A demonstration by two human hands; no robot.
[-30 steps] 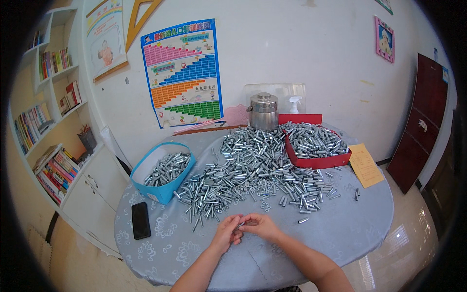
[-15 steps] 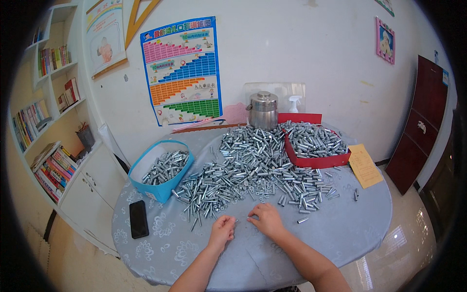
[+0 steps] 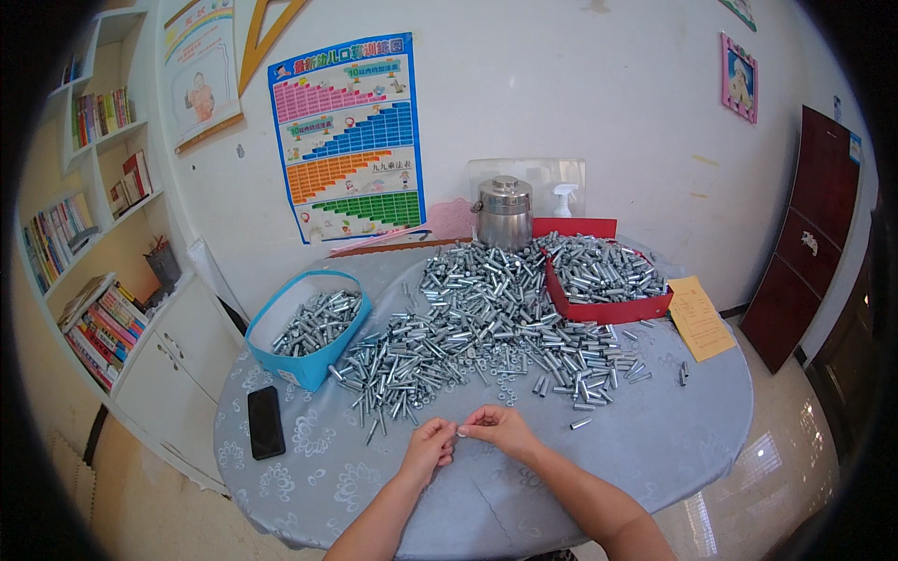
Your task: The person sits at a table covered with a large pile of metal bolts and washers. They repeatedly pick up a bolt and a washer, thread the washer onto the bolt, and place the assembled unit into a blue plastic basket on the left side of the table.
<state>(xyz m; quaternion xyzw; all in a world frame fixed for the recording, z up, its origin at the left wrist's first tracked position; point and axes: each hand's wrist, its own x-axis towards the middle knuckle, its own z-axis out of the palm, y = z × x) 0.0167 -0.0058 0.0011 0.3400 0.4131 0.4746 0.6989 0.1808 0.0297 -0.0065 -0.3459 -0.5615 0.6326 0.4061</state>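
My left hand [image 3: 430, 447] and my right hand [image 3: 503, 427] meet above the near part of the round table [image 3: 655, 439]. Their fingertips pinch a small silvery metal piece [image 3: 460, 432] between them. Just beyond the hands spreads a big heap of silvery metal bolts and sleeves [image 3: 486, 323]. A blue box [image 3: 304, 327] at the left holds more of these parts. A red box [image 3: 603, 276] at the back right is full of them too.
A black phone [image 3: 265, 422] lies on the table's left. A steel pot [image 3: 503, 212] and a spray bottle [image 3: 564, 199] stand by the wall. A yellow paper [image 3: 702, 318] lies at the right. Bookshelves [image 3: 89, 234] stand left, a dark cabinet [image 3: 809, 243] right.
Half a second ago my hands were apart, the right one reaching toward the heap. They have come together again near the table's front, pinching a small metal piece.
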